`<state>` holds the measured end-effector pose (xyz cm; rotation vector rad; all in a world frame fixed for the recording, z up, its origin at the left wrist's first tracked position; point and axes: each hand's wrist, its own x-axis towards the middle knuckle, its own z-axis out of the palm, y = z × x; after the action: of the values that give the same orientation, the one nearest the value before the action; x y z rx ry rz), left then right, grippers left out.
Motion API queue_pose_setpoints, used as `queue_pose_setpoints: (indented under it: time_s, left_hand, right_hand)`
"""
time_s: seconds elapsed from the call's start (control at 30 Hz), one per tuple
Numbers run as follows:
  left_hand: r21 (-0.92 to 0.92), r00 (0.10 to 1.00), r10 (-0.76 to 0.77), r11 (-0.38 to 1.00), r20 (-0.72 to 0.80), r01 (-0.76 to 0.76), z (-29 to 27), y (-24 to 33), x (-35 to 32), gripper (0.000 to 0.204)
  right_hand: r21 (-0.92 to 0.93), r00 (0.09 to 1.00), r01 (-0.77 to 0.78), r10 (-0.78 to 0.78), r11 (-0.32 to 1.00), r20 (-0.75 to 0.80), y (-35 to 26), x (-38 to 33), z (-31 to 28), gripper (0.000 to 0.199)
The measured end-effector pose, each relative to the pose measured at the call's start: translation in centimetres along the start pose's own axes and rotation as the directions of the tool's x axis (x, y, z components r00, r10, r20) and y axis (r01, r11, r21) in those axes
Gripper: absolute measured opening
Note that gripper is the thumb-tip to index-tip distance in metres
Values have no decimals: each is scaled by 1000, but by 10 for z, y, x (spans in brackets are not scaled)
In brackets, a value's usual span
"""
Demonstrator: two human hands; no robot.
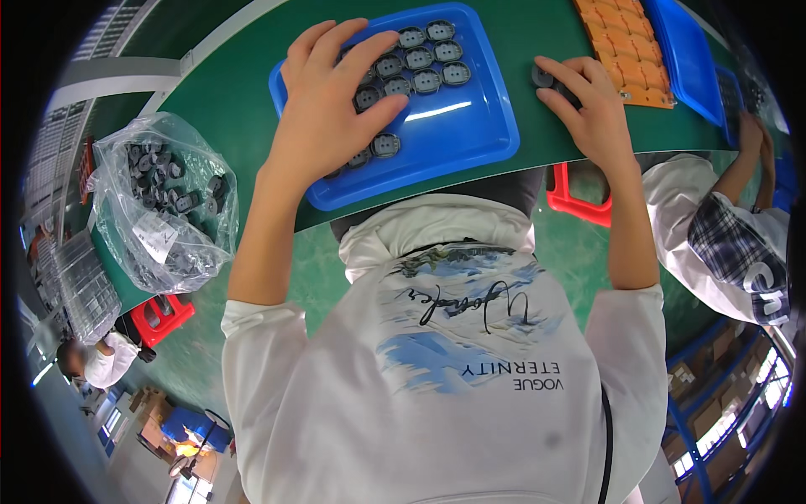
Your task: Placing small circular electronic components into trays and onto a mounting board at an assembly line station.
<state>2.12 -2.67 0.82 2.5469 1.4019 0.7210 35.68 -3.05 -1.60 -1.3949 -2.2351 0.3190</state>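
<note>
A: What fills the foreground?
B: A white printed sweatshirt [453, 437] sits nearest the lens, its wearer working bare-handed. Just right of the blue tray [480, 126], the right hand [579, 92] pinches a dark grey plastic part [542, 77] between thumb and forefinger.
A: And the left hand?
B: The left hand [340, 97] arches over the tray's left half, thumb and forefinger wide apart above grey oval plastic parts [417, 58]. Whether its fingertips touch one, I cannot tell.
A: How would such a piece handle?
B: Light and stiff, by its look, perhaps slippery on its smooth wall, its fine inner details likely the fragile spot. Opposite sides of the outer rim seem the surest hold.
A: What surrounds the tray?
B: A green tabletop [537, 25] beneath; to its left, a clear plastic bag [197, 262] of loose dark parts; to its right, past the right hand, an orange slotted board [625, 50] and stacked blue trays [684, 63].
A: What is hard to read?
B: Fingers cover much of the pinched part. The left hand hides pieces beneath it, film blurs the bag's contents, and the board is cut off at the top.
</note>
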Motion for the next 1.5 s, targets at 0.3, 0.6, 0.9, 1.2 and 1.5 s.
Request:
queue_pose_setpoints:
  time_s: [0.3, 0.6, 0.9, 1.2, 1.5]
  left_hand:
    - [-205, 975, -20, 978, -223, -27, -19, 9, -19, 40]
    - [-559, 974, -185, 825, -129, 82, -4, 90, -48, 42]
    - [-920, 713, -589, -321, 380, 225, 11, 90, -66, 13]
    - [-938, 737, -584, -264, 341, 224, -8, 85, -63, 13]
    - [-223, 892, -333, 936, -305, 273, -12, 32, -74, 20]
  right_hand:
    - [443, 951, -229, 295, 867, -87, -7, 13, -5, 19]
    - [723, 803, -519, -29, 455, 595, -106, 27, -13, 20]
    - [767, 993, -68, 116, 638, -9, -124, -8, 20, 20]
    - [318, 931, 350, -366, 881, -10, -120, 28, 10, 16]
    - [96, 870, 365, -376, 926, 319, -103, 49, 29, 11]
